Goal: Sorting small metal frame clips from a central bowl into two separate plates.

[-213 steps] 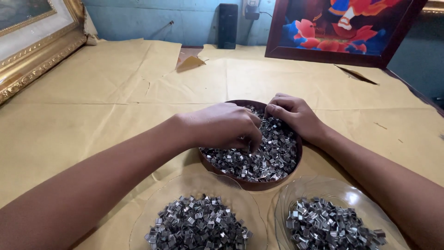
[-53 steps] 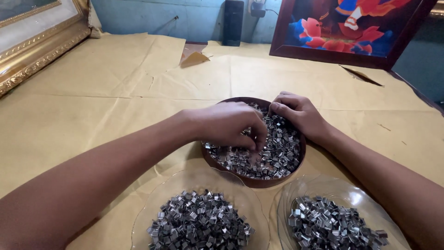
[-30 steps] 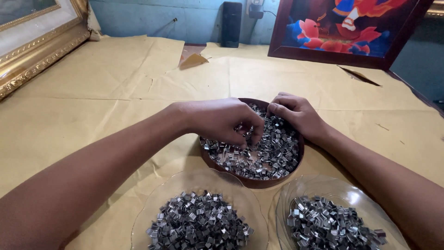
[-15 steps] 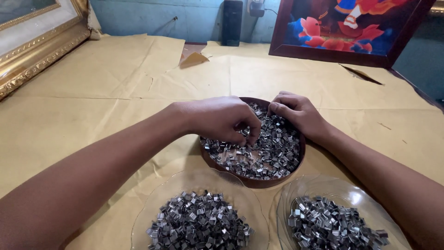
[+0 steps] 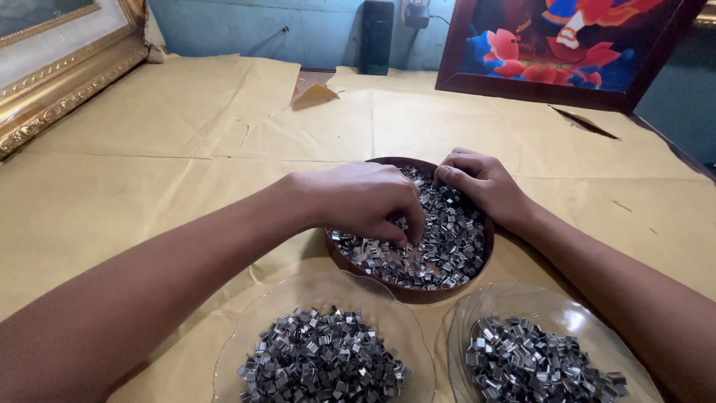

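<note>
Brown paper (image 5: 186,172) over table. Round brown bowl (image 5: 418,292), no long axis, under both hands. Left hand (image 5: 365,200) pinching clips (image 5: 447,246); right hand (image 5: 485,183) curled on far rim.

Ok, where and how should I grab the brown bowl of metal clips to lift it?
Grip the brown bowl by its rim at the near edge, coming from below-front: both hands fill its far and left side, and the near rim between the two glass plates shows bare.

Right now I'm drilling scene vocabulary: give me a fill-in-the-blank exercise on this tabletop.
1. Both hands reach into the round ____ bowl of small metal pieces.
2. Nearer the camera stand ____ clear glass plates.
3. The left hand and right hand rest over the ____ pieces.

Missing: brown; two; metal
</note>
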